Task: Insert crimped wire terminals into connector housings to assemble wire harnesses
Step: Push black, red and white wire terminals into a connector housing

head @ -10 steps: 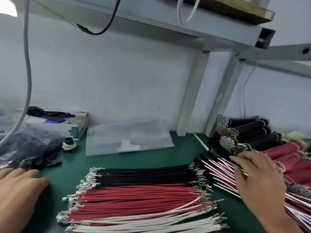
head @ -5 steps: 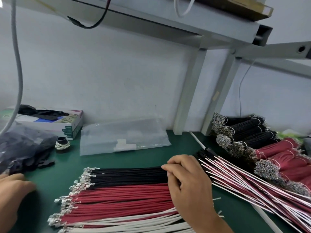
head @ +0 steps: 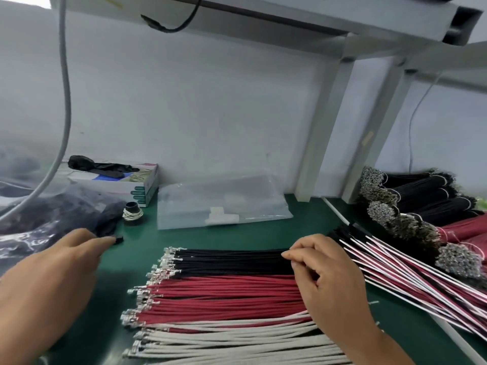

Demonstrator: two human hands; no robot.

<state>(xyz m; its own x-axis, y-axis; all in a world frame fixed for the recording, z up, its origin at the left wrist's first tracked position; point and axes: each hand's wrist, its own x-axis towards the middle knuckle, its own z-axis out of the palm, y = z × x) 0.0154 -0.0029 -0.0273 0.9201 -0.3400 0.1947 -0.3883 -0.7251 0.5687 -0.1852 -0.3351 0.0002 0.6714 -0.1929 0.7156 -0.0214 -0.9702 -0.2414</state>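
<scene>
Fingers [head: 290, 255] of the right hand [head: 332, 285] are pinching a thin black crimped wire at the top of the flat row of black wires [head: 232, 262] lying on the green table [head: 210, 238]. Fingers of the left hand [head: 50, 280] are closing on a small black connector housing [head: 119, 238] near the dark plastic bag [head: 52, 214]. Red wires [head: 224, 299] and white wires [head: 232, 341] are lying just beside the black ones.
</scene>
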